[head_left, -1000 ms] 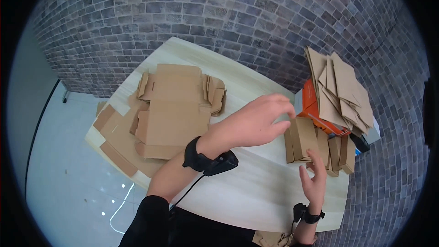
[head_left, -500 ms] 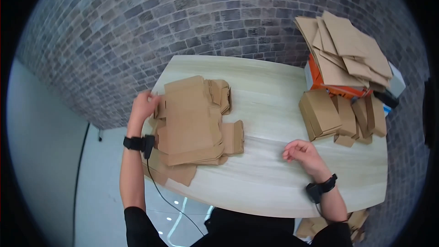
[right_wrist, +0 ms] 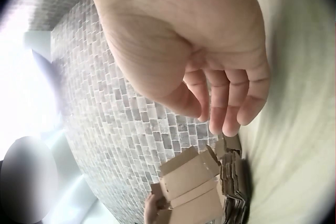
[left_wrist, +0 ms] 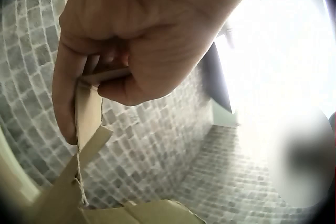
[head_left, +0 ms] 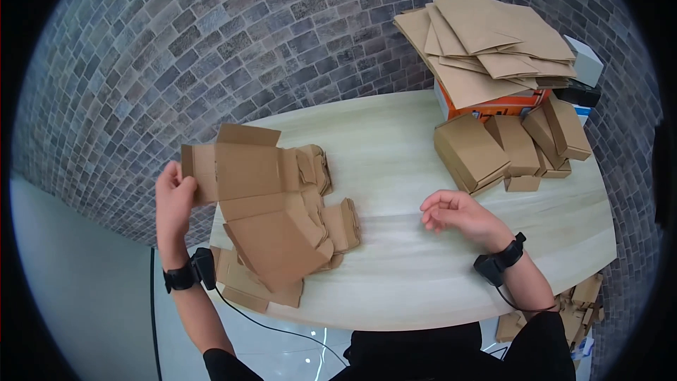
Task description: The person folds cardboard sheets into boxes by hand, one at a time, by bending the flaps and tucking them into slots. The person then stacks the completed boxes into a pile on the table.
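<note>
My left hand (head_left: 173, 201) pinches the side flap of an unfolded cardboard box blank (head_left: 248, 173), thumb on one face and fingers on the other. The blank is tilted up above a stack of flattened cardboard blanks (head_left: 343, 224) on the left of the table. In the left wrist view, the pinched flap (left_wrist: 88, 111) shows between thumb and fingers. My right hand (head_left: 462, 217) hovers over the middle of the table, fingers loosely curled and holding nothing. The right wrist view shows that hand (right_wrist: 194, 50) empty, with the stack (right_wrist: 233, 182) beyond it.
Folded cardboard boxes (head_left: 471, 152) stand at the right back of the table (head_left: 395, 275). Behind them, flat cardboard sheets (head_left: 486, 42) lie on an orange box (head_left: 501, 107). A brick wall (head_left: 296, 35) rises behind. More cardboard pieces (head_left: 582, 303) lie below the table's right edge.
My left hand crossed from the right side to the stack at left, took hold of a blank's flap and raised it. My right hand came over the middle of the table. The head view shifted.
</note>
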Demonstrator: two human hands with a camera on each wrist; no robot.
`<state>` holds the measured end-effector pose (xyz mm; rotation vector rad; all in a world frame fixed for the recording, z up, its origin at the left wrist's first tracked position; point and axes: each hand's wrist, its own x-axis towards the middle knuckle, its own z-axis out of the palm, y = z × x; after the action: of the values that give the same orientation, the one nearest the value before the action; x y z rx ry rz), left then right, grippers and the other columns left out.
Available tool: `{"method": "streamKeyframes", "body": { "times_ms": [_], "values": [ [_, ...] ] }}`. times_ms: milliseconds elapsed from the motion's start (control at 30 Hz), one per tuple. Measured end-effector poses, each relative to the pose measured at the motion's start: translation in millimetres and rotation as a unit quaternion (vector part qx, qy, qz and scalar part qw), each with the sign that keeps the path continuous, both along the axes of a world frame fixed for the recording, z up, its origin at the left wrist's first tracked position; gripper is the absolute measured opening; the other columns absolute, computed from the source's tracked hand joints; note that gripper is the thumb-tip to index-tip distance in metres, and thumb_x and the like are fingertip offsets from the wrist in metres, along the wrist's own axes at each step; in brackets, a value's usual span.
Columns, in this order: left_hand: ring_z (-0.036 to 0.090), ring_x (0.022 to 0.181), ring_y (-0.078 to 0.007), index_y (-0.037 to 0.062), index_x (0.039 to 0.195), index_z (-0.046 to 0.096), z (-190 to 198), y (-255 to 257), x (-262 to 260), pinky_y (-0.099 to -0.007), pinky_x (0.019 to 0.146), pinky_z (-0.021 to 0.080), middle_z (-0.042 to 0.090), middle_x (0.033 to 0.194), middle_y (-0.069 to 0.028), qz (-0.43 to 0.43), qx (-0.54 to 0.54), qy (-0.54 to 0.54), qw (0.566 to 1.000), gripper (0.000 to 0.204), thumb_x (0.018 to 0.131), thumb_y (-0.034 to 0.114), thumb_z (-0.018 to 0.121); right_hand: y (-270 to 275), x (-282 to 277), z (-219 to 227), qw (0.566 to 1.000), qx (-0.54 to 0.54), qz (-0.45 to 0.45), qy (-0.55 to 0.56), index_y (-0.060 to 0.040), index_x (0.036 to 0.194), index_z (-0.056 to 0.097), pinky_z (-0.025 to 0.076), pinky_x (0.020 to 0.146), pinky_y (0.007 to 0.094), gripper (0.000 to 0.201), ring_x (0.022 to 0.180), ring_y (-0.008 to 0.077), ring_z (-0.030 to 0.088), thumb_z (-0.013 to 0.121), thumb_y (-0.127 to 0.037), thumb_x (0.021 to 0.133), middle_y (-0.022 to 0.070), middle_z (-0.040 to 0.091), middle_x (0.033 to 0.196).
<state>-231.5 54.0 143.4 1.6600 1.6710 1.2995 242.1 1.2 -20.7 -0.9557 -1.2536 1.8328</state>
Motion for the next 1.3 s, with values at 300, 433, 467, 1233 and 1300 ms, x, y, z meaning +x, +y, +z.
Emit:
{"method": "streamKeyframes", "body": {
  "times_ms": [300,433,467,1233,1300],
  "values": [
    [0.049,0.059,-0.0039,0.0059,0.087,0.052,41,-18,108,-0.02,0.05,0.042,0.056,0.074,0.0004,-0.136,0.109,-0.236,0.956,0.019,0.094,0.022,0.06,43,-33,81,0.966,0.232,-0.115,0.003,-0.0058,0.134,0.045,0.046,0.091,0.0321,0.045,0.118,0.0162,0.051,0.05,-0.032,0.098,0.0102,0.055,0.126],
    [0.046,0.059,-0.0016,0.0082,0.078,0.049,24,-13,144,-0.019,0.051,0.039,0.055,0.069,0.0028,-0.164,0.151,-0.271,0.936,0.03,0.094,0.03,0.06,47,-30,84,0.968,0.176,-0.107,0.14,-0.008,0.14,0.038,0.044,0.096,0.0347,0.052,0.123,0.0182,0.048,0.041,-0.041,0.1,0.0099,0.05,0.132],
    [0.047,0.061,-0.0023,0.0075,0.079,0.049,20,-11,151,-0.0193,0.054,0.041,0.056,0.071,0.0015,-0.169,0.145,-0.266,0.938,0.025,0.093,0.023,0.061,46,-30,86,0.962,0.171,-0.078,0.196,-0.0077,0.14,0.036,0.044,0.097,0.0354,0.053,0.123,0.0187,0.048,0.038,-0.043,0.101,0.0098,0.05,0.132],
    [0.048,0.107,-0.0115,0.0063,0.128,0.047,-52,37,216,-0.0266,0.093,0.039,0.049,0.116,-0.0037,-0.333,0.019,-0.241,0.911,0.057,0.074,-0.012,0.044,48,3,113,0.942,0.291,-0.158,0.052,0.0004,0.113,0.056,0.042,0.098,0.0298,0.044,0.113,0.0167,0.054,0.038,0.009,0.075,0.0125,0.057,0.123],
    [0.049,0.103,-0.0124,0.0068,0.125,0.046,-59,45,213,-0.027,0.091,0.04,0.05,0.112,-0.0037,-0.364,0.033,-0.304,0.88,0.055,0.074,-0.013,0.044,50,1,112,0.943,0.283,-0.147,0.092,0.0001,0.11,0.056,0.044,0.097,0.0324,0.037,0.111,0.0207,0.057,0.04,0.009,0.077,0.018,0.056,0.126]
  ]
}}
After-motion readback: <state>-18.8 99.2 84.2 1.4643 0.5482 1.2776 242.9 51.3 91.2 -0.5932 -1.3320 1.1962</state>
